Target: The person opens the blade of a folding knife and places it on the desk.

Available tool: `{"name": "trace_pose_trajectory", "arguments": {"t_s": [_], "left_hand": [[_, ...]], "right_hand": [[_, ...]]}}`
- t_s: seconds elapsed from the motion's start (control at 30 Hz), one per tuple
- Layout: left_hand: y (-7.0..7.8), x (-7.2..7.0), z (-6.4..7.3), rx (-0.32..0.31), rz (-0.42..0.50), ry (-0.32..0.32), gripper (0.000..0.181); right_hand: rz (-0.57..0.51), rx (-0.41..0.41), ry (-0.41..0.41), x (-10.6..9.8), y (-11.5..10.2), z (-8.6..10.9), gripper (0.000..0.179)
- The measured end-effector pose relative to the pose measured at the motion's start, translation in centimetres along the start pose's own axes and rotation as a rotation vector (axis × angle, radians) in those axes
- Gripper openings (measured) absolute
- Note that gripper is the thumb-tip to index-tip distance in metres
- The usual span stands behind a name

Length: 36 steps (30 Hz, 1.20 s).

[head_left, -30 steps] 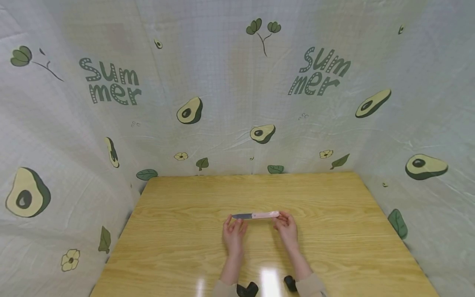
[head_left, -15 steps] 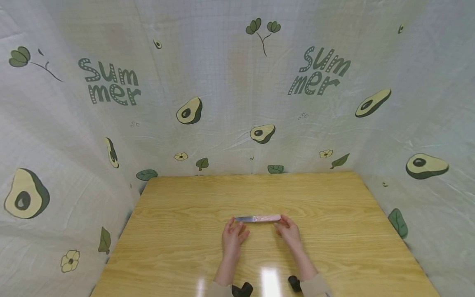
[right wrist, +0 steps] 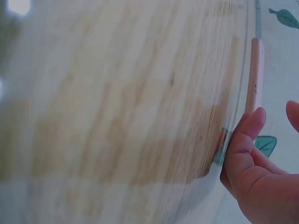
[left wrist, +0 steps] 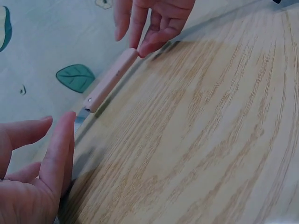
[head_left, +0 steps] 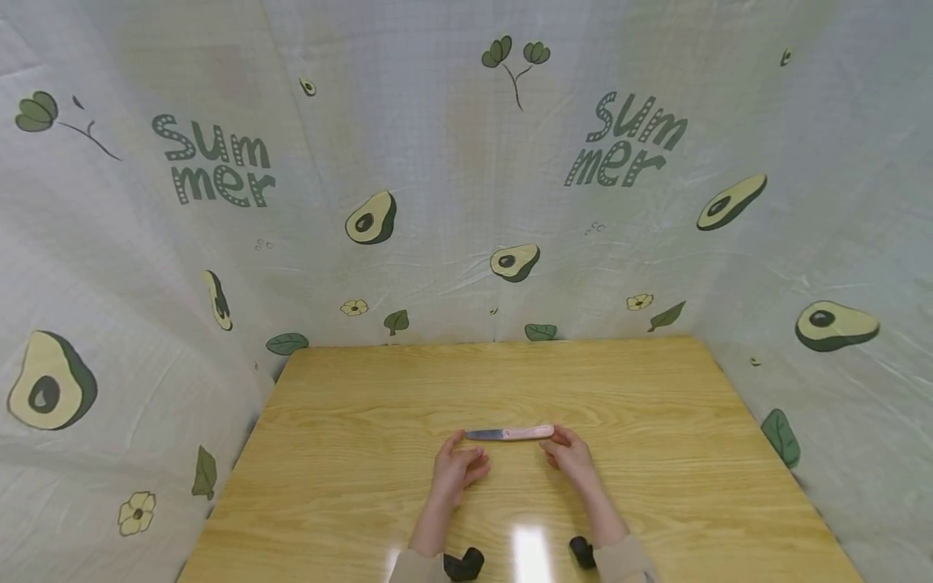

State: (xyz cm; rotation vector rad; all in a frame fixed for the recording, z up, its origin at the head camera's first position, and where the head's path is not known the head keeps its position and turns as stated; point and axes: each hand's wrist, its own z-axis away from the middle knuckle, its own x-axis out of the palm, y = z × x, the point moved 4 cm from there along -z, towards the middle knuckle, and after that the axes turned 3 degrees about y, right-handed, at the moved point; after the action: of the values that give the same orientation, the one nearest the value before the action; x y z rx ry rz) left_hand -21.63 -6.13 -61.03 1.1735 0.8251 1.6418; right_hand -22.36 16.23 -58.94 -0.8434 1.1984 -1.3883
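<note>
A small paring knife with a pink handle and grey blade (head_left: 484, 435) points left across the middle of the tabletop. Its handle (left wrist: 112, 80) casts a shadow on the wood beside it. With fingertips at the handle's butt end, my right hand (head_left: 573, 459) pinches the knife. In the right wrist view, one digit of that hand (right wrist: 252, 158) covers the butt. My left hand (head_left: 453, 471) is at the blade tip, fingertip against it and the other fingers loosely spread. From the left wrist, a finger (left wrist: 58, 151) hides most of the blade.
The wooden table (head_left: 350, 389) stretches around the hands. Printed cloth (head_left: 437, 162) hangs behind it and along both sides. Black devices sit at the left wrist (head_left: 463, 564) and right wrist (head_left: 582, 552). A bright reflection lies near the front.
The knife has shifted slightly toward me and to the right, with both hands. My left thumb has come away from below the blade, and the forearms have spread apart.
</note>
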Motion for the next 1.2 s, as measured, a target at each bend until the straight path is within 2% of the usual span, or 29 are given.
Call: {"name": "trace_pose_trajectory", "arguments": {"t_s": [0.17,0.37,0.7,1.2], "left_hand": [[-0.05,-0.17,-0.17,0.007,-0.048,-0.029,0.076],[0.07,-0.04,-0.23,0.012,-0.043,-0.042,0.076],[0.30,-0.06,-0.55,-0.017,-0.090,-0.029,0.074],[0.37,0.09,-0.63,-0.029,-0.131,-0.006,0.075]], "right_hand": [[-0.012,0.030,-0.004,-0.09,0.16,0.00,0.058],[-0.019,0.066,-0.004,-0.25,0.17,-0.16,0.057],[0.007,0.113,-0.040,-0.36,-0.11,-0.04,0.061],[0.031,0.079,-0.030,-0.57,-0.12,0.12,0.063]]}}
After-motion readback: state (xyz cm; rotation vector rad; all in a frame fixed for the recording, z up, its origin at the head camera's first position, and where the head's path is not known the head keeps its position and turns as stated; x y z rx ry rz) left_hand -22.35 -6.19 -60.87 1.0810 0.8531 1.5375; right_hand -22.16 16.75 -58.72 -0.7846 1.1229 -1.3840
